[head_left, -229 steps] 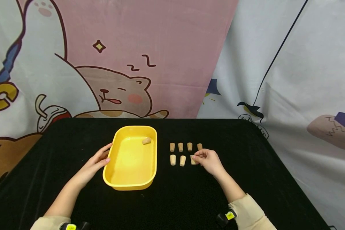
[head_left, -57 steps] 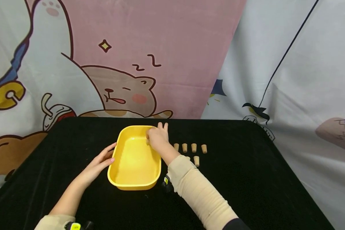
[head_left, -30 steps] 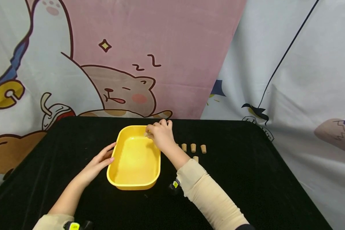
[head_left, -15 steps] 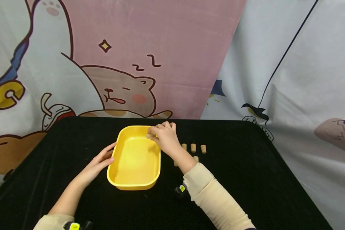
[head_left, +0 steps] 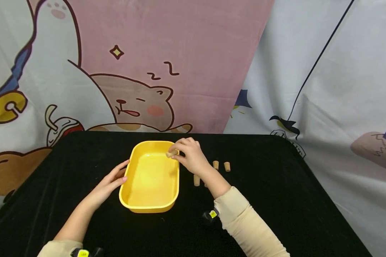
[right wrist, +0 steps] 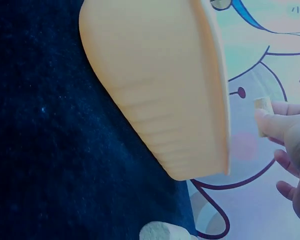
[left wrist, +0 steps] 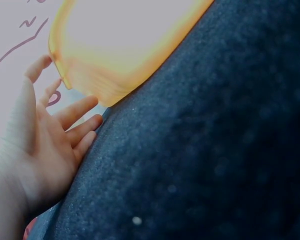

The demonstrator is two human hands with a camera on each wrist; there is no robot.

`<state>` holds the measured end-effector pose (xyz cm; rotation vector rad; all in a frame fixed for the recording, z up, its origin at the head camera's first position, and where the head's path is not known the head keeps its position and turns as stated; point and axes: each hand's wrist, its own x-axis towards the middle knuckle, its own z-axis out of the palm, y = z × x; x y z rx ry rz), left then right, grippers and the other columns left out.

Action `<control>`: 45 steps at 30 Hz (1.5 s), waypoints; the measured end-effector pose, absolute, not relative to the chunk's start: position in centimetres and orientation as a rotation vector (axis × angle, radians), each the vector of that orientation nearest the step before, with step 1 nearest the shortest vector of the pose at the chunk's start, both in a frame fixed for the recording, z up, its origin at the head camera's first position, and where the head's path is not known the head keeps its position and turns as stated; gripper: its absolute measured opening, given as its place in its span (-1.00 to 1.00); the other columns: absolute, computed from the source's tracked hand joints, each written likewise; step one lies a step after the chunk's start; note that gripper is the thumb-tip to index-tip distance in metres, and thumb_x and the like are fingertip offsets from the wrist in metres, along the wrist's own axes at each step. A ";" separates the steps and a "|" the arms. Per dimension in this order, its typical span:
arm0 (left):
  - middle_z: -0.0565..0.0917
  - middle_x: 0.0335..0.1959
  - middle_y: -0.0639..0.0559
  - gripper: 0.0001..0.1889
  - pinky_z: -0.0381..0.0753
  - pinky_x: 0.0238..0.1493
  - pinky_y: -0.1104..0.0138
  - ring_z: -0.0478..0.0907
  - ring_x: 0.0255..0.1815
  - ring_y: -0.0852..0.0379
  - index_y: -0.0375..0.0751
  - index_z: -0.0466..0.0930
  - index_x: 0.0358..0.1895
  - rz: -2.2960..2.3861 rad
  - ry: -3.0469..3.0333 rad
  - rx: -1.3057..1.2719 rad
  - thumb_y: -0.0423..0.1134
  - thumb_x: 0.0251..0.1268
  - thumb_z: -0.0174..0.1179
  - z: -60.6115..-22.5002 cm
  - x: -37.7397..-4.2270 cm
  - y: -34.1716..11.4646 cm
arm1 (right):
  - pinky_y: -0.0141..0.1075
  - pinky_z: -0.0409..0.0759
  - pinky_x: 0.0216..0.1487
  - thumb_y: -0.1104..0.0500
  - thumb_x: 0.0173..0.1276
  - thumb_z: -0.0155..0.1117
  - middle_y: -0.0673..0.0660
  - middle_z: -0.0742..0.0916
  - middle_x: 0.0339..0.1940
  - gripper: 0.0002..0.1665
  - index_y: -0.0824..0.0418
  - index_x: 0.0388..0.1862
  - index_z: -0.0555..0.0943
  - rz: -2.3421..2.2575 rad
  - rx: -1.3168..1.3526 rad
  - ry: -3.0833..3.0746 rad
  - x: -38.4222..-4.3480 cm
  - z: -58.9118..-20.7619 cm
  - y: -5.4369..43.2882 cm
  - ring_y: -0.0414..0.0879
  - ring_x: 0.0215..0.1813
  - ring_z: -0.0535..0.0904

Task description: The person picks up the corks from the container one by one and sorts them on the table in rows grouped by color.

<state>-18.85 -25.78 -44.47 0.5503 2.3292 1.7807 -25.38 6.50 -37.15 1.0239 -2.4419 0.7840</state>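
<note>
My right hand (head_left: 193,155) pinches a small tapered cork (head_left: 171,154) between thumb and fingers, above the right rim of a yellow tray (head_left: 149,207). In the right wrist view, the pinched cork (right wrist: 263,117) is seen level with the rim, out beyond the tray's wall (right wrist: 155,90). The left hand (head_left: 110,176) rests its fairly straight fingertips against the tray's left rim. Its spread fingers also show beside the tray (left wrist: 97,82) in the left wrist view. No cork is seen lying on the visible tray floor.
Right of the tray, several corks stand on the black cloth (head_left: 276,200), among them a front cork (head_left: 196,180) and a back-right cork (head_left: 227,166). My right forearm hides part of the group. A cartoon-printed curtain (head_left: 206,64) hangs behind the table.
Earlier the right hand was at the table corks, with one cork lying in the tray. It then reached into the tray's far right corner, and now has drawn back rightward pinching a cork.
</note>
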 end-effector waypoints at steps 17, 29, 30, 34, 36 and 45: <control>0.10 0.43 -0.42 -0.40 0.20 0.19 -0.29 0.17 0.34 -0.39 -0.08 -0.10 0.53 1.771 2.331 0.516 -0.16 0.54 -0.14 -44.8 -18.8 -26.0 | -0.22 0.41 -0.07 0.20 0.26 0.37 -0.05 0.58 -0.10 -0.77 0.11 -0.09 0.73 1.071 1.147 -2.341 -23.8 -36.7 9.7 -0.16 -0.06 0.39; 0.13 0.42 -0.41 -0.40 0.16 0.19 -0.31 0.18 0.34 -0.37 -0.11 -0.09 0.53 1.780 2.333 0.524 -0.17 0.53 -0.12 -44.8 -18.9 -25.9 | -0.15 0.44 0.06 0.19 0.14 0.47 -0.10 0.66 -0.06 -0.67 0.09 -0.08 0.66 1.268 0.984 -2.444 -22.8 -36.0 12.1 -0.06 0.00 0.46; 0.12 0.43 -0.41 -0.40 0.16 0.19 -0.31 0.18 0.34 -0.37 -0.11 -0.09 0.53 1.777 2.332 0.523 -0.17 0.53 -0.13 -44.8 -18.9 -25.9 | -0.14 0.44 0.06 0.19 0.13 0.47 -0.11 0.66 -0.07 -0.68 0.08 -0.10 0.66 1.273 0.970 -2.453 -22.7 -35.9 12.4 -0.04 0.00 0.46; 0.12 0.43 -0.41 -0.40 0.16 0.18 -0.32 0.16 0.35 -0.38 -0.10 -0.09 0.53 1.776 2.328 0.522 -0.17 0.54 -0.13 -44.7 -19.0 -26.0 | -0.11 0.43 0.08 0.17 0.12 0.49 -0.11 0.65 -0.07 -0.70 0.05 -0.13 0.67 1.309 0.936 -2.480 -22.6 -35.9 13.3 -0.01 0.01 0.46; 0.12 0.43 -0.41 -0.40 0.16 0.19 -0.32 0.16 0.35 -0.38 -0.10 -0.09 0.53 1.776 2.328 0.525 -0.17 0.54 -0.13 -44.7 -18.9 -26.0 | -0.10 0.43 0.08 0.17 0.12 0.49 -0.10 0.65 -0.06 -0.70 0.05 -0.13 0.68 1.329 0.930 -2.487 -22.5 -35.9 13.9 -0.03 0.02 0.46; 0.12 0.42 -0.42 -0.40 0.16 0.18 -0.32 0.17 0.34 -0.38 -0.10 -0.09 0.53 1.775 2.334 0.519 -0.17 0.53 -0.13 -44.7 -18.8 -25.9 | -0.06 0.43 0.13 0.16 0.17 0.45 -0.04 0.65 -0.02 -0.70 0.09 -0.09 0.67 1.357 0.948 -2.531 -22.2 -36.3 16.3 -0.11 0.07 0.45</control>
